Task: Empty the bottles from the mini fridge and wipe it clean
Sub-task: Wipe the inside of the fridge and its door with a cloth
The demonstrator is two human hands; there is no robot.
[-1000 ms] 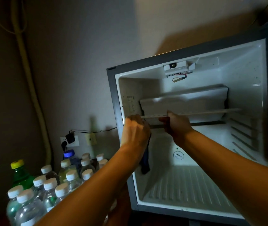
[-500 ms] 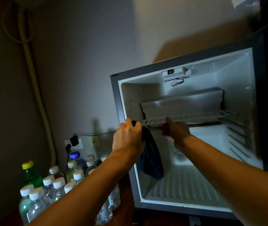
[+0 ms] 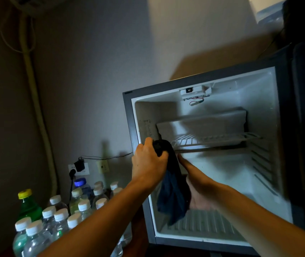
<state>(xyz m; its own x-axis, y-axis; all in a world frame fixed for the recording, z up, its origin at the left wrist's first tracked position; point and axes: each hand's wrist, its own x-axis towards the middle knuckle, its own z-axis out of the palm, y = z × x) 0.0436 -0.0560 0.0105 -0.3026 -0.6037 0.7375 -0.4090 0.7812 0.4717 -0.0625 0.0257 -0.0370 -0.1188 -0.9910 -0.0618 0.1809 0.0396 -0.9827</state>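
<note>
1. The left hand (image 3: 149, 164) grips the top of a dark cloth (image 3: 173, 193) at the front left corner of the wire shelf (image 3: 213, 139) inside the mini fridge (image 3: 281, 164); the right hand (image 3: 198, 184) lies open, palm up, under the hanging cloth.
2. Half a second ago the right hand gripped the shelf's front edge — it has since let go and dropped beneath the cloth.
3. The bottles (image 3: 59, 216) stand grouped at lower left, outside the fridge — a wall socket (image 3: 78, 168) and a pipe (image 3: 36, 108) are behind them.
</note>
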